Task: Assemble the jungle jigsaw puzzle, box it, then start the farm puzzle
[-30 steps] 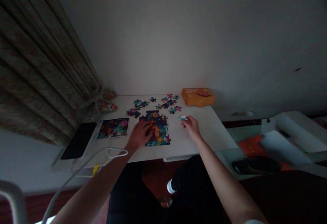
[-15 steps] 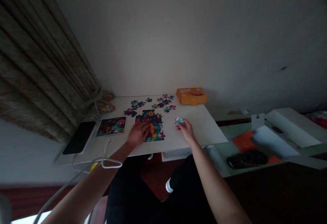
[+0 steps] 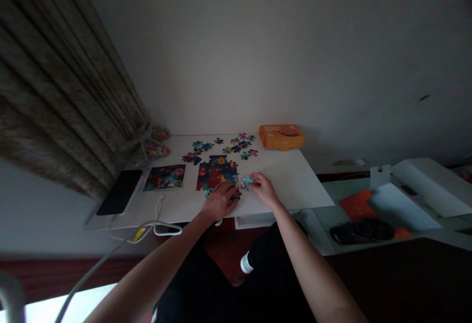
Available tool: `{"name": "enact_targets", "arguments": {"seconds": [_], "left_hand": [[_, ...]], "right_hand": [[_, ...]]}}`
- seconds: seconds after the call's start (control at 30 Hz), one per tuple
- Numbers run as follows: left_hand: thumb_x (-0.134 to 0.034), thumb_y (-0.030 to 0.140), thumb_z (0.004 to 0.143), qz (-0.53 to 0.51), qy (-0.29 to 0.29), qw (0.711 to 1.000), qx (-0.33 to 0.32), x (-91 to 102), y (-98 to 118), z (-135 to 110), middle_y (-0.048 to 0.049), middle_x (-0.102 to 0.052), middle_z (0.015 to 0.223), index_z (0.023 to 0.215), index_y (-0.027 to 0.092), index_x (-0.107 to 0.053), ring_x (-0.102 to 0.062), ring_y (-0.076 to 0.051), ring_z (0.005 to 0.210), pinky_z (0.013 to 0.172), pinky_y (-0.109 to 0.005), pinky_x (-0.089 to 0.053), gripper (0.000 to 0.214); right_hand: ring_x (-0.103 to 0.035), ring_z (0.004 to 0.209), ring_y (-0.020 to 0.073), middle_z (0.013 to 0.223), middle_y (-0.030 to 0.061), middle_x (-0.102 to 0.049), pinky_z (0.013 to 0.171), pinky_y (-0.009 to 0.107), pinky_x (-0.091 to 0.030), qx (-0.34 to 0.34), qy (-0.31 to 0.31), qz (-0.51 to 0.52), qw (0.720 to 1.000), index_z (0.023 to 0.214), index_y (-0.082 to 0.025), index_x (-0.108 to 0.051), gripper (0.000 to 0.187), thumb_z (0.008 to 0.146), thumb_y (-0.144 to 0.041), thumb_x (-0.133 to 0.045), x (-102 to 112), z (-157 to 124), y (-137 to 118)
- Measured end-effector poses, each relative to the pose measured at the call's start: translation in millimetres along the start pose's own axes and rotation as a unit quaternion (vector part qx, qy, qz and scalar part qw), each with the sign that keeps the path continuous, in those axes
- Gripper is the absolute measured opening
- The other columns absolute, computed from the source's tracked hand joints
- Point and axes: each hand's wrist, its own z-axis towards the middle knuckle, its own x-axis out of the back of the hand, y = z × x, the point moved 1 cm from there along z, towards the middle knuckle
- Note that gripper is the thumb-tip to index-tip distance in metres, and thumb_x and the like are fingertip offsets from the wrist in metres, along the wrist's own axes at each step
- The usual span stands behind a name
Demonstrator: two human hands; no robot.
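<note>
A partly assembled jigsaw puzzle (image 3: 216, 175) in dark blue, red and orange lies near the front of the white desk (image 3: 287, 185). My left hand (image 3: 219, 201) rests flat on its lower edge, fingers over the pieces. My right hand (image 3: 263, 189) pinches a teal puzzle piece (image 3: 248, 182) just to the right of the assembly. Several loose jigsaw pieces (image 3: 221, 147) lie scattered beyond it. To the left lies a colourful picture card (image 3: 164, 177) showing a similar design.
An orange box (image 3: 281, 137) stands at the desk's far edge. A black phone (image 3: 120, 192) lies at the left end, with a white cable (image 3: 158, 215) trailing over the front edge. A curtain (image 3: 66, 82) hangs at the left; a wall rises behind. A lower surface with orange and white items lies right.
My left hand has slid right along the puzzle's lower edge. My right hand has carried the teal piece left, close to the assembly. The view has shifted slightly.
</note>
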Motion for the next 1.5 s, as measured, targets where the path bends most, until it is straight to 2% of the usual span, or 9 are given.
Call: {"name": "enact_targets", "arguments": {"seconds": [0.1, 0.23, 0.37, 0.53, 0.67, 0.87, 1.0, 1.5], "left_hand": [[-0.060, 0.031, 0.096, -0.004, -0.006, 1.000, 0.004, 0.0, 0.1, 1.1, -0.0129, -0.066, 0.134, 0.129, 0.021, -0.067, -0.061, -0.029, 0.126, 0.113, -0.049, -0.048, 0.036], [-0.061, 0.030, 0.095, -0.005, -0.007, 1.000, 0.006, -0.2, 1.3, 0.6, -0.0131, -0.066, 0.135, 0.130, 0.021, -0.067, -0.061, -0.030, 0.127, 0.113, -0.050, -0.047, 0.036], [-0.061, 0.030, 0.095, -0.008, 0.002, 1.000, 0.006, -1.0, 1.2, -1.0, -0.0126, -0.066, 0.135, 0.131, 0.023, -0.067, -0.060, -0.030, 0.128, 0.114, -0.050, -0.046, 0.037], [-0.060, 0.031, 0.096, -0.001, -0.007, 1.000, 0.009, -1.3, 1.5, -0.8, -0.0134, -0.066, 0.136, 0.133, 0.022, -0.066, -0.060, -0.030, 0.128, 0.115, -0.051, -0.046, 0.039], [-0.058, 0.033, 0.098, 0.012, -0.017, 1.000, 0.000, -3.1, 1.9, -0.1, -0.0141, -0.062, 0.145, 0.141, 0.021, -0.062, -0.056, -0.031, 0.136, 0.118, -0.053, -0.041, 0.045], [-0.047, 0.037, 0.104, 0.026, -0.041, 0.999, -0.023, -8.9, 1.7, 0.2, -0.0088, -0.056, 0.155, 0.153, 0.027, -0.050, -0.047, -0.026, 0.147, 0.125, -0.056, -0.030, 0.050], [-0.045, 0.039, 0.105, 0.022, -0.041, 0.999, -0.023, -8.4, 2.0, 0.2, -0.0083, -0.056, 0.155, 0.153, 0.027, -0.049, -0.047, -0.025, 0.148, 0.125, -0.054, -0.029, 0.050], [-0.049, 0.037, 0.103, 0.006, -0.052, 0.999, -0.008, -5.8, 3.5, 0.6, -0.0064, -0.054, 0.157, 0.150, 0.026, -0.053, -0.047, -0.027, 0.146, 0.125, -0.056, -0.028, 0.049]], "right_hand": [[-0.066, 0.069, 0.0184, 0.079, -0.0004, -0.073, 0.072, 0.030, -0.051, 0.010, 0.007, -0.101, 0.995, 0.108, -0.023, -0.071, 0.033, 0.081, -0.041, -0.071, -5.7, 0.3, -0.2], [-0.067, 0.078, 0.0198, 0.091, 0.0018, -0.076, 0.078, 0.032, -0.052, 0.021, 0.039, -0.248, 0.968, 0.116, -0.026, -0.074, 0.031, 0.088, -0.034, -0.065, -12.7, -2.0, -5.6], [-0.069, 0.093, 0.0207, 0.107, 0.0048, -0.074, 0.084, 0.032, -0.053, 0.044, 0.057, -0.310, 0.948, 0.117, -0.026, -0.074, 0.028, 0.091, -0.031, -0.063, -20.6, -3.4, -14.2], [-0.066, 0.108, 0.0235, 0.114, 0.0071, -0.071, 0.092, 0.033, -0.052, 0.062, 0.048, -0.363, 0.929, 0.116, -0.026, -0.073, 0.025, 0.094, -0.027, -0.062, -25.3, -6.1, -21.7], [-0.065, 0.110, 0.0248, 0.116, 0.0089, -0.070, 0.093, 0.034, -0.052, 0.081, 0.039, -0.388, 0.917, 0.117, -0.026, -0.073, 0.025, 0.097, -0.026, -0.059, -26.0, -9.0, -22.8], [-0.065, 0.106, 0.0259, 0.113, 0.0098, -0.069, 0.092, 0.036, -0.053, 0.102, 0.046, -0.398, 0.910, 0.118, -0.025, -0.073, 0.026, 0.099, -0.027, -0.055, -27.5, -10.9, -22.9], [-0.065, 0.105, 0.0260, 0.113, 0.0097, -0.070, 0.090, 0.035, -0.053, 0.104, 0.043, -0.406, 0.907, 0.118, -0.028, -0.074, 0.028, 0.099, -0.027, -0.053, -27.8, -11.7, -26.2], [-0.059, 0.111, 0.0297, 0.120, 0.0124, -0.068, 0.095, 0.041, -0.048, 0.111, 0.041, -0.419, 0.900, 0.121, -0.024, -0.074, 0.028, 0.099, -0.027, -0.057, -27.8, -11.5, -26.1]]}}
